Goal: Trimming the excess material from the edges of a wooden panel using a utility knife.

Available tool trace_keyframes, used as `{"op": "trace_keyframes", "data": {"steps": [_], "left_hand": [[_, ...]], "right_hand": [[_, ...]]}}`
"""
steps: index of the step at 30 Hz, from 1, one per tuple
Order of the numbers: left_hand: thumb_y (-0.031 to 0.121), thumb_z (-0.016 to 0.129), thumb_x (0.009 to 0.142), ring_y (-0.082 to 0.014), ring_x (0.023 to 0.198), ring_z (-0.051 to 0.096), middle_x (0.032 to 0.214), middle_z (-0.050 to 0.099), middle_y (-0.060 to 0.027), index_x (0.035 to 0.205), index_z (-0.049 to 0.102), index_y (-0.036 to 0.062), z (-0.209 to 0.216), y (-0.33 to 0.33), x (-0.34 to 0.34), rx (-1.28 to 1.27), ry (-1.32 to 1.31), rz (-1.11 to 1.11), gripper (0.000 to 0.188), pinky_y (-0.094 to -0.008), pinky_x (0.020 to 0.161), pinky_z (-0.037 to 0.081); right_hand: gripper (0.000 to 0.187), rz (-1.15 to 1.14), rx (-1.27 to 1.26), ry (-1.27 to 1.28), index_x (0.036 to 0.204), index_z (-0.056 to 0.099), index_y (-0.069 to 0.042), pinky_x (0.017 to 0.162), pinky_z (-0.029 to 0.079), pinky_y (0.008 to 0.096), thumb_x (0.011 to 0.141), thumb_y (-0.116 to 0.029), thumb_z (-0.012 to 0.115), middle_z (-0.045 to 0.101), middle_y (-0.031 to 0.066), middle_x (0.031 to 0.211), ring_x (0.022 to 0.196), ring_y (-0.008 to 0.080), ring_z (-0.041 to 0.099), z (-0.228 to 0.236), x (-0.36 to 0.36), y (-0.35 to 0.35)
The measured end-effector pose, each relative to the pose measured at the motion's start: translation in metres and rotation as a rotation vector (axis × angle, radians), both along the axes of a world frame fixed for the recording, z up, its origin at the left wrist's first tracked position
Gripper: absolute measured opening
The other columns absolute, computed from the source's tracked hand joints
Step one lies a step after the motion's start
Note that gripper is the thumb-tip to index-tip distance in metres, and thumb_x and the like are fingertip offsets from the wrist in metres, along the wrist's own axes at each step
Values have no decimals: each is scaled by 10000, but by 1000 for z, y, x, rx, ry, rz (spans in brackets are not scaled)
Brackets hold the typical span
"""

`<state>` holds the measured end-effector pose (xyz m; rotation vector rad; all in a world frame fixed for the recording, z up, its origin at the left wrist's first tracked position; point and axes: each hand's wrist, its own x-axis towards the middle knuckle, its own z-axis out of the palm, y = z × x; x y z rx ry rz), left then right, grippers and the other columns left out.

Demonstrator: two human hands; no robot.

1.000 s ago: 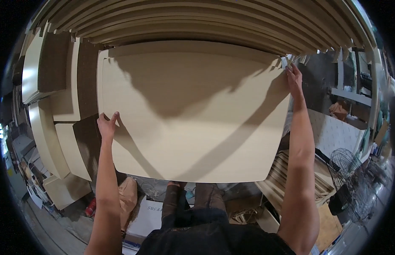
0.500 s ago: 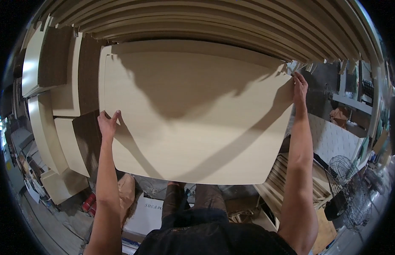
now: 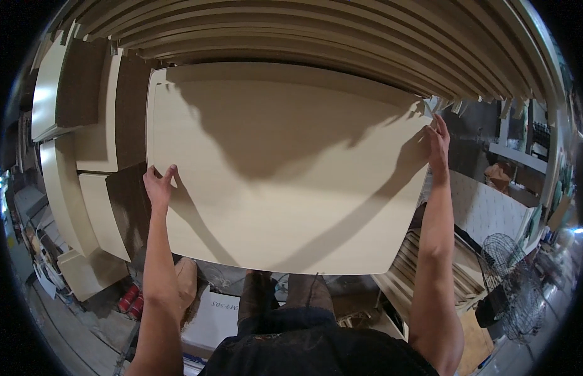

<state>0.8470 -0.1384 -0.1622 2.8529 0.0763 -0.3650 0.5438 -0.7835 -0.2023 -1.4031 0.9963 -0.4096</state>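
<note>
A large pale wooden panel [image 3: 291, 213] with rounded corners lies flat in front of me, and at its far side another pale board edge shows under it. My left hand [image 3: 158, 183] holds the panel's left edge, thumb toward the top face and fingers at the rim. Over at the far right corner, my right hand [image 3: 437, 145] grips the right edge, its thumb on the face and its fingers partly hidden along the outer side. Shadows of my arms and head fall across the panel.
A rack of many wooden boards [image 3: 291, 37] spans the far side. Stacked pale panels [image 3: 94, 144] stand at the left. Close by my legs sit a white box [image 3: 211, 316] and red cylinders [image 3: 131, 302]. Slatted wood [image 3: 451, 266] and a wire fan cage [image 3: 511, 276] are at right.
My right hand has shifted slightly nearer and inward along the panel's right edge, with its thumb now over the face. My left hand stays at the left edge.
</note>
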Motion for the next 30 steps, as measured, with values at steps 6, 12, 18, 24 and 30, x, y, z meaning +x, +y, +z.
{"op": "trace_keyframes", "data": {"steps": [6, 12, 18, 24, 30], "left_hand": [[440, 724, 711, -314, 886, 467, 898, 490, -187, 1014, 524, -100, -13, 20, 0, -47, -66, 24, 650, -398, 799, 386], [429, 732, 704, -292, 785, 491, 838, 514, -178, 927, 549, -109, -22, 35, 3, -102, -97, -174, 611, -388, 728, 410], [351, 752, 700, -269, 621, 503, 670, 534, -129, 870, 567, -99, -2, 10, 8, 32, 19, 2, 515, -365, 644, 431], [337, 739, 699, -334, 983, 550, 1078, 552, -227, 1128, 482, -67, -17, 47, -38, -31, 0, 132, 642, -412, 849, 434], [388, 758, 639, -395, 1223, 324, 1289, 349, -255, 1284, 295, -77, -27, 79, -182, -1, -45, 737, 919, -432, 1043, 277]], "right_hand": [[488, -47, -46, 44, 1280, 459, -27, 776, 421, 251, 814, -45, 603, 569, 64, 1029, 896, 135, 526, -21, 3, -7], [541, -25, 1, 3, 1306, 412, -10, 809, 409, 268, 814, -108, 616, 564, 62, 1044, 929, 137, 517, -27, 5, -13], [543, 69, -16, 70, 1329, 381, -49, 831, 406, 263, 833, -105, 595, 523, 73, 1114, 988, 165, 503, -16, 10, -8], [607, 92, 10, 192, 1385, 296, -71, 989, 348, 334, 872, -223, 582, 396, 98, 1359, 1204, 222, 424, 4, -76, 30], [511, 37, 187, 510, 1324, 358, 12, 925, 392, 356, 925, -274, 501, 433, 131, 1319, 1153, 248, 456, 28, -164, 167]]}}
